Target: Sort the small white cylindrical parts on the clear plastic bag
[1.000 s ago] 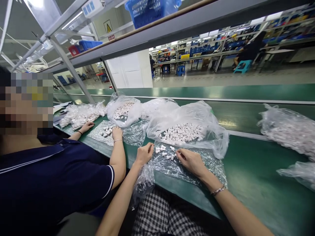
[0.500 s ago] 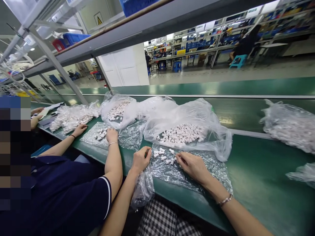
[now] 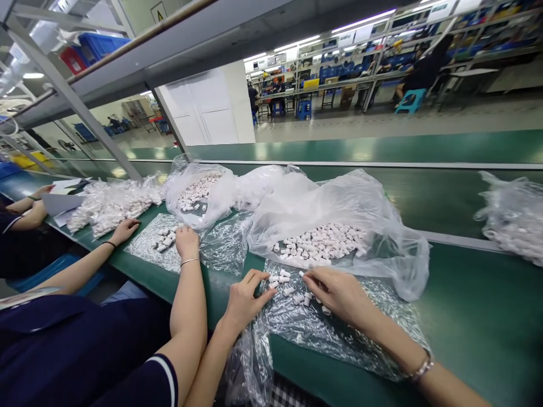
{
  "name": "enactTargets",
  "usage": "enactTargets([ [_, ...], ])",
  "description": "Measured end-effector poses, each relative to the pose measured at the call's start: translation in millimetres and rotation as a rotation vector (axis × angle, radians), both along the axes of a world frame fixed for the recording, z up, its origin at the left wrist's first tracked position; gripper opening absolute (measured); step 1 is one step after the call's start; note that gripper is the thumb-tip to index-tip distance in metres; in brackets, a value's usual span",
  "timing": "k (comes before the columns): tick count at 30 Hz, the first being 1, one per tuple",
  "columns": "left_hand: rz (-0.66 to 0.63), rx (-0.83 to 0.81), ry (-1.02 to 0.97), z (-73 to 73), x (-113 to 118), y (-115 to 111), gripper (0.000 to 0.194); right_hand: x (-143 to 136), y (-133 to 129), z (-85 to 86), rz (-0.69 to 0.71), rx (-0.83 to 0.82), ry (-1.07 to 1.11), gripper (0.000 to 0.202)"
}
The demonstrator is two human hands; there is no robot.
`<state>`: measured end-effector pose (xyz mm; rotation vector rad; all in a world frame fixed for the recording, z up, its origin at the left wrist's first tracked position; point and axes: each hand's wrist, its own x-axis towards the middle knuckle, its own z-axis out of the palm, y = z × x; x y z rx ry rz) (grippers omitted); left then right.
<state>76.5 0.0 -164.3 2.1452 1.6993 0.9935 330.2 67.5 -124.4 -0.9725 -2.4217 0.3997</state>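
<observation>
Several small white plastic pieces lie on a crinkled clear plastic sheet on the green bench. My left hand is at their left side, thumb and forefinger apart around the nearest pieces, with none gripped. At their right, my right hand has its fingertips pinched at a small white piece. Just behind both hands, a large open clear bag holds a heap of the same white pieces.
A co-worker's hand and other hand work at a second sheet with white pieces on the left. Filled bags lie farther left. Another bag is at the right. A metal shelf crosses above.
The view has shifted. My left hand's thumb and forefinger have spread apart. My right hand has come over the pieces, near the bag's front edge.
</observation>
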Motion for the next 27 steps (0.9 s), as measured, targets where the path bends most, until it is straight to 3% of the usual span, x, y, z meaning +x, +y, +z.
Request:
enactTargets([
  [6, 0.023, -0.003, -0.002, -0.2, -3, 2, 0.017, -22, 9, -8.8, -0.013, -0.006, 0.023, 0.022],
  [10, -0.018, -0.038, 0.011, 1.9, -3, 4, 0.014, -19, 7, -17.0, -0.032, -0.072, 0.046, 0.023],
  [16, -0.086, -0.100, 0.048, 3.5, -3, 4, 0.019, -17, 5, -15.9, -0.071, -0.090, 0.059, 0.022],
  [27, -0.065, -0.094, 0.032, 0.7, -2, 6, 0.018, -22, 6, -23.2, -0.046, 0.001, -0.012, 0.017],
])
